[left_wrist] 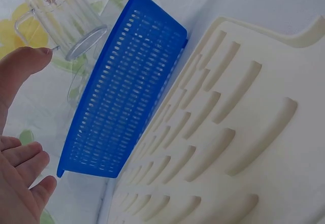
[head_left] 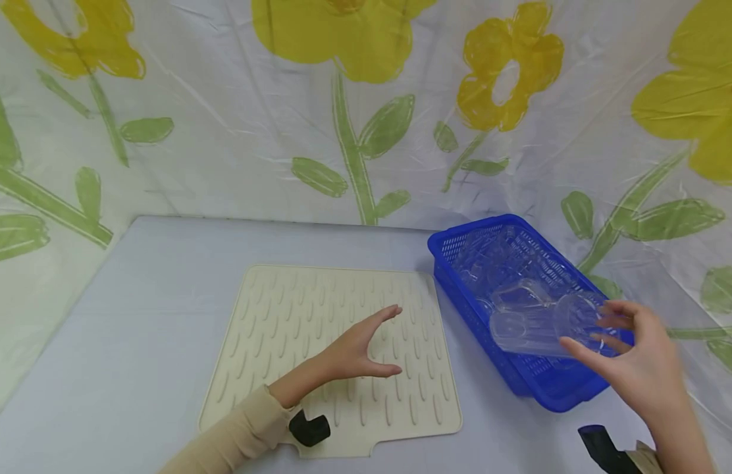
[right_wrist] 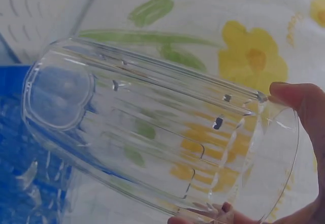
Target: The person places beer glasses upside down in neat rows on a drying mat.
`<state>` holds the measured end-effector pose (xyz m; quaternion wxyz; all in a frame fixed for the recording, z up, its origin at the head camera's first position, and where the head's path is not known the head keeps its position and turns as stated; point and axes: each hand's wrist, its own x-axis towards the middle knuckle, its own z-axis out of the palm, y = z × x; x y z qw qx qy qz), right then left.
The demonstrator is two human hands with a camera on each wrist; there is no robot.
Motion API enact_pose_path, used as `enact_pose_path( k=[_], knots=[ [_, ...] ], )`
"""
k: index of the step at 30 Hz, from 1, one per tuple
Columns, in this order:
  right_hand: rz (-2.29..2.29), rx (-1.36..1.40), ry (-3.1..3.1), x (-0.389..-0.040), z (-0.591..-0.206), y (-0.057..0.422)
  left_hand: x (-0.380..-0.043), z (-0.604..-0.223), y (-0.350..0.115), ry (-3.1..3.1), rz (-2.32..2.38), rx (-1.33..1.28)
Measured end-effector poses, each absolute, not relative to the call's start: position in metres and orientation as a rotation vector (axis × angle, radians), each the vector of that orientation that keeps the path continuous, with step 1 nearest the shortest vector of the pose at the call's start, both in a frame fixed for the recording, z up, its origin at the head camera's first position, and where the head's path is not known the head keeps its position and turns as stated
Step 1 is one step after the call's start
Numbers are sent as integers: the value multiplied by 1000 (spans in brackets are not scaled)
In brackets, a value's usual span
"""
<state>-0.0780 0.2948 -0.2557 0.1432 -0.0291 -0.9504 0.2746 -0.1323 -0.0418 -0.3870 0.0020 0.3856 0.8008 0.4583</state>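
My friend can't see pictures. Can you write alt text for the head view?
A right hand holds a clear ribbed mug sideways over a blue basket. The left hand hovers open above a cream ridged mat.

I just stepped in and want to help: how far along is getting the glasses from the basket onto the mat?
Done: nothing stands on the cream mat yet. In hand: the right hand holds a clear mug on its side above the blue basket; the left hand waits open over the mat. Left: more clear glassware lies in the basket.
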Motion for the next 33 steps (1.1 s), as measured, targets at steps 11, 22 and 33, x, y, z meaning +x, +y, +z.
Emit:
enact_pose_path(
  k=[11,22,33],
  knots=[
    [1189,131,-2695,-107,-313,313,-126,-388,-46,2516,1467,1136],
    [1371,303,-2584,-122,-342,306,-115,-354,-49,2487,1735,1146],
    [1710,509,-2445,-129,-348,270,-126,-372,-49,2559,1657,1168]
  ],
)
